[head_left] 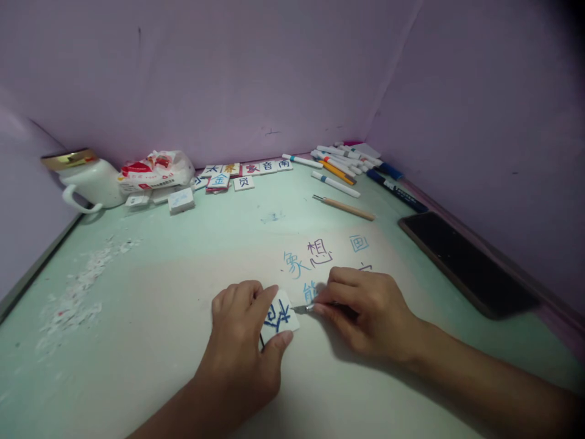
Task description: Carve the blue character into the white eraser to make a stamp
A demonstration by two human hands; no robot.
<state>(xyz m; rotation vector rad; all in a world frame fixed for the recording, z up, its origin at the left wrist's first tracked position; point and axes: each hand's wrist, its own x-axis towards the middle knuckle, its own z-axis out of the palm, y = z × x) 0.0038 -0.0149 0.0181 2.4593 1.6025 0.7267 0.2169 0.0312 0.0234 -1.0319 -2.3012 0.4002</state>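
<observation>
In the middle of the table, my left hand (247,347) grips a white square block (286,326) by its edges, thumb at the near side and fingers along the far side. Dark blue strokes of a written character show on the block's top face. My right hand (365,311) pinches a craft knife (304,309), its thin blade pointing left. The blade tip is at the block's right edge, by the blue strokes; whether it cuts in I cannot tell. Part of the knife's handle is hidden by my fingers.
White shavings (86,280) lie at left. A white mug (94,186), a tissue pack (158,174) and several character tiles (244,183) line the back. Markers (336,183), a wooden-handled carving tool (345,207) and a phone (466,265) lie at right. Characters are written on the tabletop (159,329).
</observation>
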